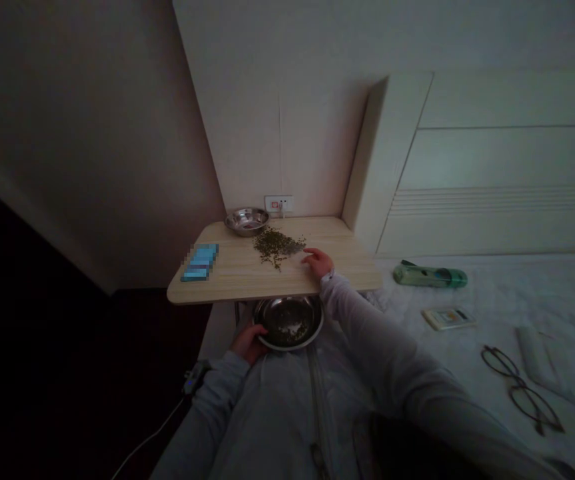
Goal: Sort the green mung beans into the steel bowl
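My left hand [250,343] is closed on the left rim of a steel bowl [317,327] held at my lap, under the table's front edge. Some small green grains lie in its bottom. On the wooden table my right hand [319,263] rests with thumb and forefinger apart, just right of a loose pile of small green grains [270,244] that look like mung beans. A greyish patch shows at the pile's right side, too dim to make out. Behind the pile, at the back left, stands a second steel bowl [247,222].
The small table [247,287] carries a blurred blue packet [200,261] at its left. A wall socket [278,203] is behind it. On the bed at right lie a green bottle [430,275], a phone [448,318] and glasses [520,387]. A white cable [150,437] hangs at lower left.
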`<state>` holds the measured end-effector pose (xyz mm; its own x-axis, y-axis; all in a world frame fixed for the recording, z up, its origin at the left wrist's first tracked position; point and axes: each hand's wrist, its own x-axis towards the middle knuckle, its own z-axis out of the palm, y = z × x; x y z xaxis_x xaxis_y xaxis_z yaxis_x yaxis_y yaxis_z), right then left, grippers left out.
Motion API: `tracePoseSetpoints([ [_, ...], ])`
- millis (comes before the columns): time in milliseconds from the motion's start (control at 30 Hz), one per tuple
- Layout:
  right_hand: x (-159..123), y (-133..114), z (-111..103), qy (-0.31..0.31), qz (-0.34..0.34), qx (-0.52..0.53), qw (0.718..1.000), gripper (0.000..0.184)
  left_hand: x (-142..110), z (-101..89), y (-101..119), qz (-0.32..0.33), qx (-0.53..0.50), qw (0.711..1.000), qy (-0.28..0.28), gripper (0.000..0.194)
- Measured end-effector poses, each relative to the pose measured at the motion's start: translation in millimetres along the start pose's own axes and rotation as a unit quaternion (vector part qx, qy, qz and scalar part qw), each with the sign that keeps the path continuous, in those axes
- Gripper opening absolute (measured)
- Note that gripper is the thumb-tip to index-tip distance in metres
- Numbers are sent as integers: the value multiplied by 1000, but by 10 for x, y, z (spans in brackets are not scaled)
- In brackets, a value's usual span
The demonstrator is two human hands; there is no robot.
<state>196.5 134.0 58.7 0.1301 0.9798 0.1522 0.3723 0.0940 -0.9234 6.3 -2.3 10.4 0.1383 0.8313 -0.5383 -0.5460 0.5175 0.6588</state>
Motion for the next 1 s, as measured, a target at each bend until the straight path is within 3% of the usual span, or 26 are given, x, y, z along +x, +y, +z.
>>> tracePoseSetpoints([
  [367,-47,11,25,-41,-66,-138,987,36,-4,-19,16,-1,-30,999,-40,40],
  [667,1,4,71,-55,-81,-187,977,37,53,-68,10,-7,-32,998,-46,45],
  [1000,73,-7,167,-72,-88,-204,972,38,1,-6,13,34,-40,998,-38,50],
])
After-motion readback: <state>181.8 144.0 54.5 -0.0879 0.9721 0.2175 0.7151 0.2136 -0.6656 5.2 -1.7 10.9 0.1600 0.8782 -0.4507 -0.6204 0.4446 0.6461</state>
